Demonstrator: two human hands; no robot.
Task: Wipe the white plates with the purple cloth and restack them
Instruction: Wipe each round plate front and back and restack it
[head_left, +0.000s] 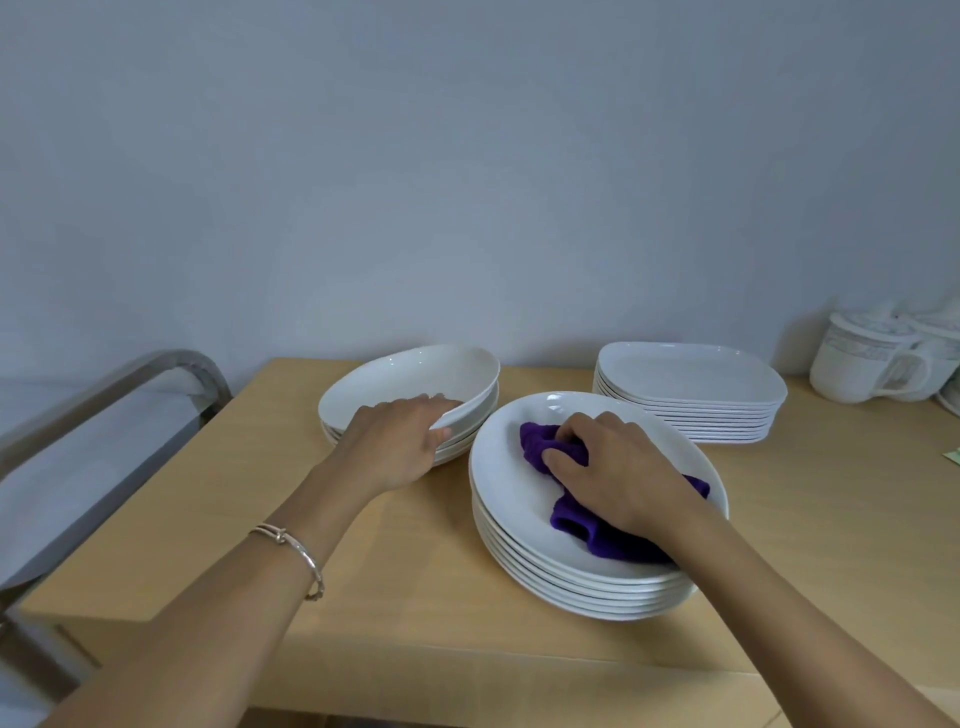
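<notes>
1. Bench (249, 519): light wood, filling lower half of frame; plain pale wall (467, 182) behind.
2. Centre stack (571, 592): round white plates, centre-right of frame, near front edge of bench.
3. Purple cloth (537, 449): bunched up, lying on top plate (506, 483) of centre stack, spread from plate middle toward its lower-right rim.
4. Right hand (618, 478): entering from lower right, clenched on purple cloth, fingers curled round a wad of it, palm down, pressing it onto top plate.
5. Left stack (462, 447): a few more round white plates, left of centre stack and just beside it; touching or not, cannot tell.
6. Tilted plate (410, 382): uppermost on left stack, sitting at an angle, not flush with plates below.
7. Left hand (400, 441): entering from lower left, grasping near rim of tilted plate, fingers over rim, thumb at its lower edge.
8. Bracelet (298, 553): thin metal, on left wrist.
9. Rectangular plates (701, 421): white, rounded corners, neat stack at right of frame, behind centre stack and apart from it.
10. Mugs (862, 369): white with faint pattern, far right edge of frame, against wall; count unclear.
11. Metal rail (130, 379): curved tube at left edge of frame, beside bench, pale flat surface below it.
</notes>
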